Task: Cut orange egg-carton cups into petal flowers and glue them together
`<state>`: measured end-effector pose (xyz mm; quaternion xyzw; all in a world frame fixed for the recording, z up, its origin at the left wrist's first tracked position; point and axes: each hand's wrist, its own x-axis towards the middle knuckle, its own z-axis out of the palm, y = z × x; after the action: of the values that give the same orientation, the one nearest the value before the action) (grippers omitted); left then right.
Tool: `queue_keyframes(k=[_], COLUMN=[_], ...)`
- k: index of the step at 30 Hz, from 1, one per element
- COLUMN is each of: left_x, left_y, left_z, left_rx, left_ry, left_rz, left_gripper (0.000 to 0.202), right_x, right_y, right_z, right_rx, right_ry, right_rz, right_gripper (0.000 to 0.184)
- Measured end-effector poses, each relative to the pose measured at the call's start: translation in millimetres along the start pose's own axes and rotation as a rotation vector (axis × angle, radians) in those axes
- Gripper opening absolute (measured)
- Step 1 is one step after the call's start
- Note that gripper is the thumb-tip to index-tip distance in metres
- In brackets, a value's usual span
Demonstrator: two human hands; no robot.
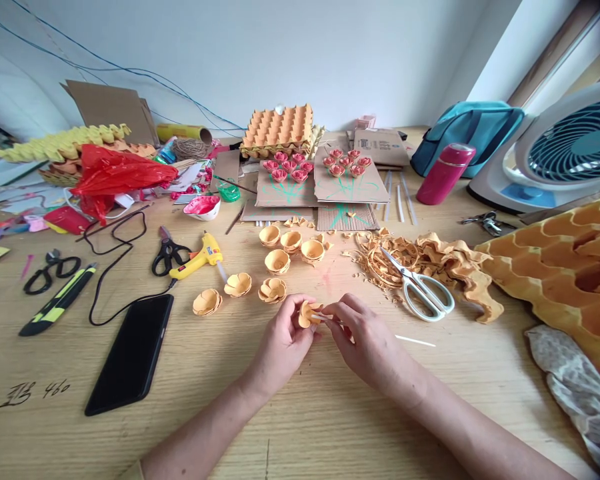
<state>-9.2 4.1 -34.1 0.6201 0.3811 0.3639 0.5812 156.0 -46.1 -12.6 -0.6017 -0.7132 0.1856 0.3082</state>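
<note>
My left hand (286,337) is closed around the edge of a small orange egg-carton flower (307,315) with cut petals. My right hand (363,333) pinches a thin white stick (321,318), whose end touches the petals. Just beyond my hands sit several more egg-carton cups, among them a petalled flower cup (273,290) and a rounder cup (277,261). On the left stand another flower cup (238,285) and a stacked one (207,302). To the right of my right hand, a second white stick (416,341) lies on the wooden table (230,427).
White-handled scissors (425,293) rest by carton scraps (415,257). On the left lie a yellow glue gun (200,257), black scissors (170,255), a cutter knife (59,300) and a phone (130,353). Behind are cardboard pieces with red flowers (353,189) and egg trays (277,130). A pink bottle (446,175) stands right.
</note>
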Motion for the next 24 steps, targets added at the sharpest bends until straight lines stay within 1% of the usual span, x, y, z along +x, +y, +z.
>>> queue_keyframes(k=[5,8,11,15,18,21,24], left_x=[-1,-2,-2,-4,-5,-6,-5], left_y=[0,1,2,4,4,3,2], left_z=[-1.2,-0.1,1.7,2.4,1.1,-0.7,-2.5], left_rx=[0.171,0.216,0.247,0.295,0.347,0.423,0.497], left_ry=[0.047,0.040,0.028,0.051,0.063,0.029,-0.020], left_rz=[0.098,0.100,0.108,0.125,0.187,0.279,0.322], left_gripper=[0.031,0.031,0.030,0.032,0.039,0.049,0.045], right_x=[0,-1,-2,-3,-4,-5,-5], right_y=[-4,-3,1,7,7,7,8], right_z=[0,1,2,5,5,6,5], right_rx=[0.019,-0.009,-0.074,-0.190,-0.292,-0.371,-0.421], right_ry=[-0.035,-0.052,-0.042,-0.014,0.003,0.015,0.026], right_rz=[0.019,0.017,0.011,-0.014,-0.050,-0.099,-0.133], right_gripper=[0.019,0.016,0.017,0.019,0.019,0.019,0.021])
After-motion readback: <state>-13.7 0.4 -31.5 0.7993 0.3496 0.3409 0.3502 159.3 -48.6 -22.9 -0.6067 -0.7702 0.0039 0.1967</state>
